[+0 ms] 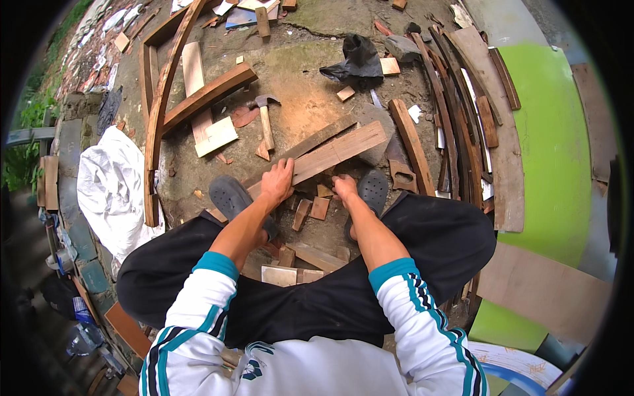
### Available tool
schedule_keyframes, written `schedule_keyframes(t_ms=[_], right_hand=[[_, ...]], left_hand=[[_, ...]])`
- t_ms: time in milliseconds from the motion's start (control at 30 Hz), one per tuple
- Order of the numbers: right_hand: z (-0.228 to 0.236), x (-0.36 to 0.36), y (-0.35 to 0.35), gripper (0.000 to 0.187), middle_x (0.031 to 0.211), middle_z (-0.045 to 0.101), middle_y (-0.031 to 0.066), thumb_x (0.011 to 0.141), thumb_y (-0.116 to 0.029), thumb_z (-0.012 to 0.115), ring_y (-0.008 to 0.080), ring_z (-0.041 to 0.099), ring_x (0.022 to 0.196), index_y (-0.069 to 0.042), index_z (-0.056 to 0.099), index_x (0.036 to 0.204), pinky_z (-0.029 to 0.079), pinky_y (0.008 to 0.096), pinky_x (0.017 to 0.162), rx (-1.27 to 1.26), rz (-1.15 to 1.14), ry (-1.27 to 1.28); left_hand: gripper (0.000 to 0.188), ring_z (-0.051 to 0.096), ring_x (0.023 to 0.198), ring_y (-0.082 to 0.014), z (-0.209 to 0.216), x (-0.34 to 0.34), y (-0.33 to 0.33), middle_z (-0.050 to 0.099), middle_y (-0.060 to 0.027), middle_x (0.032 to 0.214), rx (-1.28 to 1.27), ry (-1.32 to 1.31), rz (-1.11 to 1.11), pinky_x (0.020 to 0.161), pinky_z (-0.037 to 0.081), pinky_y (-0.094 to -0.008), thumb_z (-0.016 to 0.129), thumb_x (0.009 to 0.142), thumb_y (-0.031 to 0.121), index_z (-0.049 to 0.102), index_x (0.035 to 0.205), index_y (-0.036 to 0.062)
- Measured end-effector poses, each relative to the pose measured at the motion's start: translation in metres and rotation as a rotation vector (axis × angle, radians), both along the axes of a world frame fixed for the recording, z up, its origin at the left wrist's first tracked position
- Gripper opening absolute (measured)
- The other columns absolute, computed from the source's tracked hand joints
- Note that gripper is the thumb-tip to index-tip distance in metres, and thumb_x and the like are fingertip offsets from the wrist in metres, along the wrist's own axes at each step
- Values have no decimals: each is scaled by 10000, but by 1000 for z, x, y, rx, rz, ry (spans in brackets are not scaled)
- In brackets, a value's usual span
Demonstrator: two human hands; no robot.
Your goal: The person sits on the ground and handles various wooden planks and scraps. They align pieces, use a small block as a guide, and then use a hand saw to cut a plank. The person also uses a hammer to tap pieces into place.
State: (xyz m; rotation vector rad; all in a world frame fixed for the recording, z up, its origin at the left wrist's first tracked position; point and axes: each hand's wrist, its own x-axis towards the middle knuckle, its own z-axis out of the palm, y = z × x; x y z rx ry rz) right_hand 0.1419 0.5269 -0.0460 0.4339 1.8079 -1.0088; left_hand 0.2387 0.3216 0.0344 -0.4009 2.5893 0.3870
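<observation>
- Lying just ahead of both hands: the pale plank (340,153), long axis slanting from near-left to far-right.
- Left hand (278,179) is the nearer one, fingers clamped over its near end.
- Right hand (344,188) is apart from the left, just below the plank, fingers curled near some wood offcuts (319,208); honestly can't tell if it's gripping anything.

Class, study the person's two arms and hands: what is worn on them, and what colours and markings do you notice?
Both sleeves are white, with black and teal stripes running along them and plain teal cuffs. Beyond the cuffs the forearms are uncovered. The left hand and right hand are bare: no gloves, watch or bracelet shows.
</observation>
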Motion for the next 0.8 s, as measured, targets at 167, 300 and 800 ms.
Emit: schedule_keyframes(t_ms=[167, 300, 800], right_hand=[[-2, 6, 8, 582, 1358, 605, 163, 996, -278, 586, 279, 627, 1167, -16, 440, 1496, 559, 403, 863, 18, 94, 36], [3, 5, 3, 666, 1454, 520, 189, 955, -298, 623, 354, 532, 1302, -41, 396, 1526, 471, 474, 1052, 197, 342, 269], [103, -45, -1, 637, 1508, 463, 191, 943, -356, 656, 382, 425, 1404, -64, 457, 1472, 408, 518, 1120, 392, 1110, 336]], left_hand=[[920, 527, 1273, -346, -1, 2, 7, 512, -153, 1344, -35, 41, 42, 904, 554, -472, 868, 702, 179, 356, 1460, 84], [942, 530, 1266, -335, -7, 10, 18, 513, -146, 1338, -24, 263, 53, 975, 514, -445, 861, 709, 163, 338, 1487, 77], [903, 562, 1139, -395, -4, 1, 17, 522, -196, 1187, -55, 159, 76, 894, 540, -487, 836, 669, 94, 369, 1442, 98]])
